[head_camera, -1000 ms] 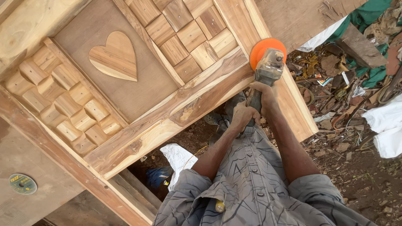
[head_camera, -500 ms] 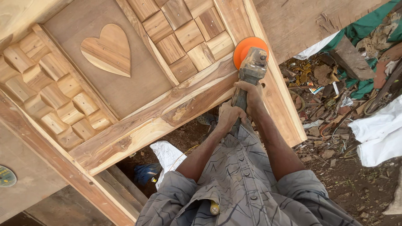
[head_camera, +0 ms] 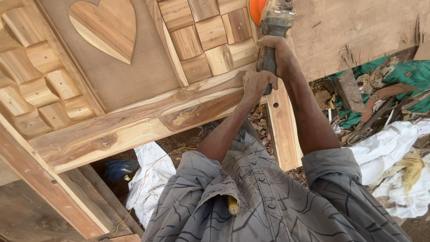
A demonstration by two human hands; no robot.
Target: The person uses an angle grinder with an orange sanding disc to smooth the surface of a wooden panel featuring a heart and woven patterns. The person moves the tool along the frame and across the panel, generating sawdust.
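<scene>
Up top, orange sanding disc (head_camera: 257, 10) cut off by frame edge. Both hands, left hand (head_camera: 256, 83) & right hand (head_camera: 274, 45), clamp grinder (head_camera: 274, 27) on rough wood door (head_camera: 134, 112) w/ carved heart (head_camera: 105, 27), block panels.

Orange sanding disc (head_camera: 257, 10) cut off above.

Orange sanding disc (head_camera: 256, 10); pale-and-brown streaked wooden panel (head_camera: 134, 121); grey shirt (head_camera: 268, 197), dark line pattern.
</scene>
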